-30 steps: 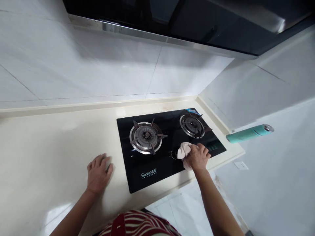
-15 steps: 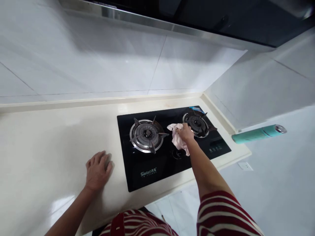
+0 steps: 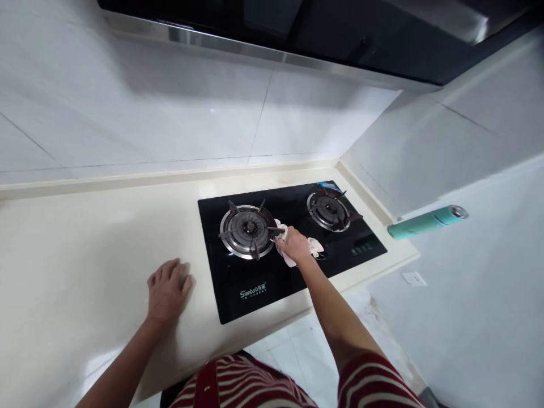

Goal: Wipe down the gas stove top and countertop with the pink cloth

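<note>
My right hand [image 3: 294, 246] is closed around a pale pink cloth [image 3: 315, 247], pressed to the black glass of the gas stove [image 3: 280, 283]. Part of the cloth touches the right side of the left burner [image 3: 247, 229], near a prong of its pan support. Beyond the hand, to the right, is the other burner [image 3: 328, 208]. My left hand [image 3: 169, 292] rests palm down on the cream countertop [image 3: 106, 255], left of the stove, holding nothing, its fingers slightly curled and the thumb apart.
A dark range hood [image 3: 272, 34] with a metal edge hangs above the stove. At the counter's right end a teal cylinder with a silver end [image 3: 427, 222] stands near the wall. Below it a white socket [image 3: 413, 279] is on the wall. Tiled wall [image 3: 170, 124] runs behind.
My right hand has moved left with the cloth, from between the burners to the left burner's right edge. The left hand stays on the countertop. The view has shifted slightly.
</note>
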Demonstrator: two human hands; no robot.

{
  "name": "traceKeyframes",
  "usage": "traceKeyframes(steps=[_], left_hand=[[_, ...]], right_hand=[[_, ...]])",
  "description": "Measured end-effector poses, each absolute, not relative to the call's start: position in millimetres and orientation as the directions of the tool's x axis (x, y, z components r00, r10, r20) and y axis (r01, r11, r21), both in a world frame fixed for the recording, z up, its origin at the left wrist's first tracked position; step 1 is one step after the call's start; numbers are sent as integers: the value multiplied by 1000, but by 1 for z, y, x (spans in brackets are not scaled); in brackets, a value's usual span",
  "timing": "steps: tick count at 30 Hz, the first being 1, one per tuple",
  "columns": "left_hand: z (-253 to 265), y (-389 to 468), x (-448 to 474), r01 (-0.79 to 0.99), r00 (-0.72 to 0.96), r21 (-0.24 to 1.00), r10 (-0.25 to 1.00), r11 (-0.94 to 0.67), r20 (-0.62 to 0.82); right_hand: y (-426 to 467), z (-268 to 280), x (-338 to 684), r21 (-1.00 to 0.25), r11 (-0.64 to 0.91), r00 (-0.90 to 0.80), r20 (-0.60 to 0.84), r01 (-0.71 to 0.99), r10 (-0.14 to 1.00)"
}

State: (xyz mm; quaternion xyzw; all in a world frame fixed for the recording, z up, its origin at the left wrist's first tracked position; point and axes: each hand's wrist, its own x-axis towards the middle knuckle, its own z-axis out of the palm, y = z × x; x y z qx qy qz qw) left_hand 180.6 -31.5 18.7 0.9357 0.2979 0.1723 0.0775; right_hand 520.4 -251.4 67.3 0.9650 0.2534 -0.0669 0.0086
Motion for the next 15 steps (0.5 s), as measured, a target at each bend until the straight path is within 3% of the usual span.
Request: traceKeyframes(steps=[7, 15], left_hand=[[16, -31, 181, 523, 763, 261, 582, -811, 281], [17, -30, 183, 525, 763, 260, 584, -810, 277]], right_hand=[[-247, 63, 492, -3, -907, 905, -56, 422, 421], [-274, 60, 418, -92, -842, 844, -20, 532, 535]])
